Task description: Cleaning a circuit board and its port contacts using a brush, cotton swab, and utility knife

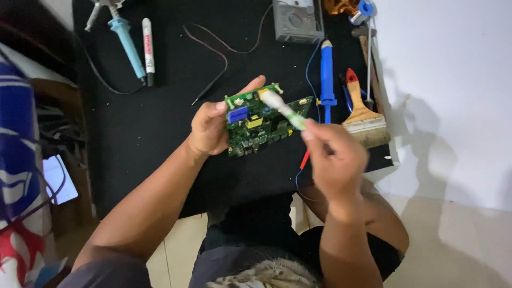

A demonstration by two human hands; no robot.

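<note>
My left hand [209, 127] grips a green circuit board [262, 124] by its left edge and holds it tilted above a black mat [160, 133]. The board carries a blue block, a yellow part and several small components. My right hand [335, 157] is closed on a small brush with a green and white handle [282, 108]. Its pale head rests on the upper middle of the board, near my left fingertips.
On the mat lie a light blue soldering iron [127, 45], a white marker [148, 48], a grey meter [297, 20] with probe leads, a blue tool [326, 74] and a wooden paintbrush [364, 114]. White floor lies right; a lit phone [57, 178] sits left.
</note>
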